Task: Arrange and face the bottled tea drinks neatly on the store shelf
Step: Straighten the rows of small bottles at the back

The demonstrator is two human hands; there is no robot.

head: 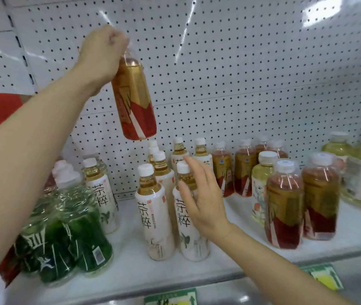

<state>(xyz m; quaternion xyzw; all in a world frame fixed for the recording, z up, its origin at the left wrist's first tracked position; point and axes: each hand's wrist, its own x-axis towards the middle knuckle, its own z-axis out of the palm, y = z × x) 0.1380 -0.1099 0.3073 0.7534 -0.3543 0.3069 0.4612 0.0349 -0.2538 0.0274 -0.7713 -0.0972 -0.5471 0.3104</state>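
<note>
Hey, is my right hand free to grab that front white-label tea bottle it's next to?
Probably yes. The right hand is open, fingers spread and already at the neck of the front white-label bottle. Nothing sits between them. The left hand is busy holding a red-and-gold bottle above the shelf.

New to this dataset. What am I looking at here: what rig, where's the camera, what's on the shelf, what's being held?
No robot here: a person works with bare hands, filmed by one wide-angle camera on their head, looking forward and down. The left hand holds a red-and-gold bottle by its top, hanging in the air above the shelf. The right hand, fingers spread, reaches to a white-labelled tea bottle in the front row. Also standing there: green bottles at left, more red-and-gold bottles and pale yellow-green ones at right.
</note>
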